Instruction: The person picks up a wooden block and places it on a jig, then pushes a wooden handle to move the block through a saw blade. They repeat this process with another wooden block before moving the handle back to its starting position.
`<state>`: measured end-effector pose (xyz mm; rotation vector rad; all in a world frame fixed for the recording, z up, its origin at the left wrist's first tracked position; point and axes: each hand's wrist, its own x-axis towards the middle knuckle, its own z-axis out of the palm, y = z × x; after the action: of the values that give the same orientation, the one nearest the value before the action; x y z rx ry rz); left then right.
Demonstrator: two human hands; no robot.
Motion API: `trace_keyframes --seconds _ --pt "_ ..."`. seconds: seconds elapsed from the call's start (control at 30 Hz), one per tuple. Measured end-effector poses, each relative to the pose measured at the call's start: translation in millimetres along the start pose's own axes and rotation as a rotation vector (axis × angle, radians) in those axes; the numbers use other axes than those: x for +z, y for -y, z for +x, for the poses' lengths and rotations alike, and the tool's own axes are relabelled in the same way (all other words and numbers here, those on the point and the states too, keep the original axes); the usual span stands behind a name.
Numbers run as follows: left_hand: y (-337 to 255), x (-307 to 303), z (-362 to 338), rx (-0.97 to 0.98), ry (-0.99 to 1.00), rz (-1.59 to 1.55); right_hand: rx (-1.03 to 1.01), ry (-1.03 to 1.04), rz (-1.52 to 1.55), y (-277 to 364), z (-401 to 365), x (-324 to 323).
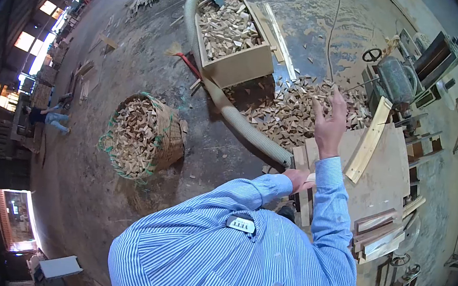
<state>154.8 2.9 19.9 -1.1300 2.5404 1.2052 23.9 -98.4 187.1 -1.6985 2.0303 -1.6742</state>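
My left hand [296, 180] is closed around a pale strip of wood [310, 180] at the near left edge of the wooden machine table [386, 178]. Most of its fingers are hidden from above. Beyond it my right hand [330, 126] is raised with fingers apart, and I see nothing between them. A curved pale board [368, 142] lies on the table to the right of that hand. Behind the right hand, a pile of small wood offcuts [294, 114] covers the floor up to the machine [397, 77].
A ribbed hose [242, 127] runs past a wooden box [237, 68] heaped with offcuts. A wicker basket [170, 136] full of offcuts stands left. Wood strips [379, 233] are stacked at the table's near right. Another person [45, 116] is far left.
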Motion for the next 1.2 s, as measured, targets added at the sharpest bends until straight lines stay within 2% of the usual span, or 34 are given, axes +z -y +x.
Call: trace_keyframes --seconds 0.07,0.13,0.2,0.23,0.27,0.3,0.33,0.37,0.4,0.43,0.47,0.53,0.6,0.67,0.73,0.9,0.97,1.07,1.2 --pt "-1.4 -8.7 -4.9 0.002 0.064 0.039 0.234 0.092 0.206 -0.8 -25.2 3.3" --pt "-3.9 -16.6 -9.5 -0.022 0.088 0.027 0.29 0.112 0.253 -26.2 -68.7 -8.1" --pt "-0.7 -19.1 -7.4 -0.023 0.144 0.025 0.478 0.141 0.118 -51.0 -116.4 -28.9" --pt "5.4 -14.2 -4.8 -0.053 0.112 0.017 0.513 0.11 0.082 -53.0 -132.0 -39.6" --pt "7.9 -3.8 -1.3 -0.066 0.102 0.012 0.528 0.096 0.012 -56.4 -150.2 -58.6" --pt "17.2 5.9 -0.1 -0.141 0.1 -0.121 0.556 0.072 -0.073 -59.2 -171.3 -84.4" --pt "1.7 -6.2 -9.5 -0.109 0.02 0.017 0.535 0.054 -0.143 -59.8 -186.9 -105.4" --pt "1.0 -7.9 -0.8 -0.089 0.125 0.065 0.524 0.038 -0.228 -58.8 -197.9 -126.0" --pt "7.1 6.2 2.3 -0.034 -0.018 0.057 0.539 0.06 -0.377 -65.0 -215.4 -148.8" --pt "18.9 23.4 15.4 -0.068 0.053 0.105 0.55 0.018 -0.51 -62.5 -230.0 -166.9" --pt "16.3 21.3 11.6 0.013 0.004 0.231 0.578 -0.036 -0.573 -62.1 -235.4 -181.7" --pt "7.6 10.0 2.8 0.054 -0.075 0.125 0.656 -0.123 -0.657 -58.6 -261.1 -215.5" --pt "4.2 7.6 6.0 0.119 -0.048 0.106 0.675 -0.172 -0.816 -64.0 -270.1 -235.0" --pt "2.3 11.3 -6.2 0.061 -0.04 0.157 0.652 -0.219 -0.895 -60.0 -291.4 -253.6" --pt "-4.0 9.9 -8.4 0.047 -0.036 0.154 0.725 -0.282 -0.894 -67.8 -294.5 -261.9" --pt "-7.8 7.8 -9.5 0.043 -0.031 0.148 0.822 -0.172 -0.856 -106.9 -280.3 -250.0" --pt "-6.8 8.0 -9.6 0.036 -0.03 0.148 1.023 -0.131 -0.931 -126.2 -270.0 -246.5" --pt "-4.8 11.1 -8.8 0.056 -0.039 0.151 1.097 -0.159 -0.979 -164.6 -271.5 -243.5" --pt "3.1 15.0 -5.5 0.081 -0.079 0.222 1.013 -0.171 -0.872 -160.3 -240.1 -237.9"
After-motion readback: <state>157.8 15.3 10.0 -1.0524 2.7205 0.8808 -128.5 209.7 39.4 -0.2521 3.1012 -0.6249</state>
